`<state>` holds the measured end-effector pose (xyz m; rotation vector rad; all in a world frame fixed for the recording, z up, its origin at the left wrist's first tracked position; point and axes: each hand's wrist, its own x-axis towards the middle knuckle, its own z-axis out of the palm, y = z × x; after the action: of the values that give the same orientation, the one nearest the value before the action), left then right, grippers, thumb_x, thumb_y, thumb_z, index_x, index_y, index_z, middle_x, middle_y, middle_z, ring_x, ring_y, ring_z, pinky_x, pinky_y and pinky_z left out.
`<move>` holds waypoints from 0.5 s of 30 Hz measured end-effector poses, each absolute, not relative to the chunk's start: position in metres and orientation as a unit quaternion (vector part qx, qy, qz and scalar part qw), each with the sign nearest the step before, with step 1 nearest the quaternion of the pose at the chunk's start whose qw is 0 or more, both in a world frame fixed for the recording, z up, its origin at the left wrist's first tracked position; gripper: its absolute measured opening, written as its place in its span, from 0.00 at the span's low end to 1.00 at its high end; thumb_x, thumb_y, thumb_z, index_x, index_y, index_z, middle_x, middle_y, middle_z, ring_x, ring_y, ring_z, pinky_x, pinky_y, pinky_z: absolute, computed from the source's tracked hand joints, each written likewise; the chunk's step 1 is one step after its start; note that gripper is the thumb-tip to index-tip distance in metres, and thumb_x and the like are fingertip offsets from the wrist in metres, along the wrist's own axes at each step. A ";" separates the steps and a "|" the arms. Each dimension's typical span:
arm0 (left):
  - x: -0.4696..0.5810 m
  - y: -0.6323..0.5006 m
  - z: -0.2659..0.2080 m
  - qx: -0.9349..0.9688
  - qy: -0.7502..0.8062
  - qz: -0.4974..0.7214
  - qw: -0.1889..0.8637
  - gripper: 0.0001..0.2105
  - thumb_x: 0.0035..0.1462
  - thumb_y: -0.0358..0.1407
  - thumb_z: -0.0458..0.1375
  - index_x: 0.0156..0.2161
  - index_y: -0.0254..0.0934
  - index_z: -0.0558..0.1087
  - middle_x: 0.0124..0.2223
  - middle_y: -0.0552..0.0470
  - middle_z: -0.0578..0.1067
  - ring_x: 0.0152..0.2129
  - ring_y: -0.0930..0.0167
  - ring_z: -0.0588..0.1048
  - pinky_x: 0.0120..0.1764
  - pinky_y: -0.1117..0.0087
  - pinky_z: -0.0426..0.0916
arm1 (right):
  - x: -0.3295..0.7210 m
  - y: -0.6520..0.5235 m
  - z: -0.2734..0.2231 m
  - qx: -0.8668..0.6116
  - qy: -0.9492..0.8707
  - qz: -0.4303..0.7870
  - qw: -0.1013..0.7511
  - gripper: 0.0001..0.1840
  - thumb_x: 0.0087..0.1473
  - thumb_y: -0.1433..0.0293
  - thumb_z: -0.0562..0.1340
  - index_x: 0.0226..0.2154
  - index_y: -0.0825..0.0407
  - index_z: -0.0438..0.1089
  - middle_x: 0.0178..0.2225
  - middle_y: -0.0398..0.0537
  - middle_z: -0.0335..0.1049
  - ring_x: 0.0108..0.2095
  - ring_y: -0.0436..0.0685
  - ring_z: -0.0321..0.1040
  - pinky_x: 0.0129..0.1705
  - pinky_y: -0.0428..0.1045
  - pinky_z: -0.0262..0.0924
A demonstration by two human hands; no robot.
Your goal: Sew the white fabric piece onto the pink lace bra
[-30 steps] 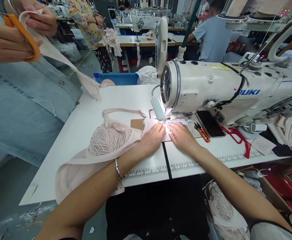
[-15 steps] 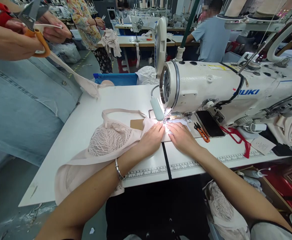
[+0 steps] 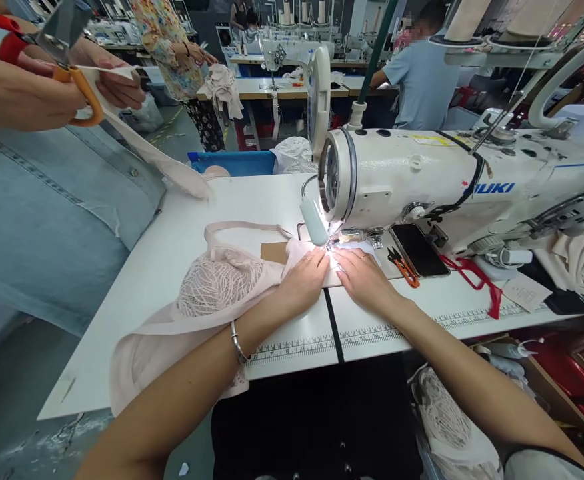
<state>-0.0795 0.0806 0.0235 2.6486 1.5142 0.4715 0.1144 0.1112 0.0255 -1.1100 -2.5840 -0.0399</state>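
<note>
pink garment [image 3: 212, 293] under both flat hands [image 3: 305, 283]

Bright, sharp; lamp [image 3: 315, 225] glare at needle; edges bowed.

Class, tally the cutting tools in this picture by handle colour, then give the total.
Orange handles: 2, the scissors in a co-worker's hands and the snips on the table.
Red handles: 1, the scissors beside the phone.
Total: 3
</note>
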 end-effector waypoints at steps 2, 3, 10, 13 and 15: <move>-0.079 0.080 0.024 0.859 0.487 0.155 0.022 0.19 0.67 0.24 0.41 0.58 0.26 0.65 0.63 0.33 0.67 0.65 0.60 0.63 0.65 0.54 0.63 | 0.114 0.111 0.026 -0.390 -0.906 -0.012 0.165 0.24 0.65 0.69 0.50 0.59 0.61 0.68 0.58 0.60 0.70 0.58 0.66 0.63 0.56 0.63 0.63; -0.079 0.080 0.024 0.860 0.486 0.156 0.019 0.19 0.67 0.24 0.41 0.58 0.26 0.66 0.63 0.33 0.67 0.64 0.60 0.64 0.65 0.54 0.63 | 0.115 0.111 0.026 -0.390 -0.906 -0.011 0.166 0.24 0.65 0.69 0.50 0.59 0.60 0.68 0.58 0.60 0.70 0.58 0.66 0.63 0.56 0.62 0.63; -0.078 0.081 0.021 0.856 0.491 0.160 0.018 0.19 0.68 0.24 0.41 0.59 0.26 0.64 0.64 0.34 0.67 0.64 0.61 0.63 0.65 0.55 0.63 | 0.115 0.113 0.023 -0.390 -0.906 -0.006 0.164 0.24 0.65 0.69 0.51 0.59 0.60 0.67 0.59 0.60 0.69 0.59 0.66 0.62 0.57 0.62 0.62; -0.078 0.079 0.026 0.849 0.504 0.150 0.051 0.18 0.68 0.25 0.42 0.59 0.27 0.65 0.65 0.34 0.65 0.65 0.60 0.62 0.67 0.54 0.59 | 0.115 0.112 0.023 -0.385 -0.906 -0.014 0.175 0.23 0.65 0.70 0.52 0.58 0.60 0.67 0.59 0.60 0.69 0.58 0.66 0.63 0.57 0.61 0.63; -0.079 0.078 0.035 0.835 0.519 0.152 0.096 0.16 0.68 0.27 0.45 0.56 0.28 0.67 0.65 0.35 0.65 0.66 0.59 0.61 0.69 0.51 0.53 | 0.116 0.110 0.024 -0.386 -0.903 -0.023 0.186 0.21 0.65 0.70 0.52 0.56 0.60 0.69 0.57 0.60 0.70 0.56 0.66 0.64 0.56 0.60 0.64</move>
<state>-0.0793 0.0782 0.0349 2.4749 1.5385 0.4516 0.1156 0.1096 0.0241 -1.0871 -2.5445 -0.0642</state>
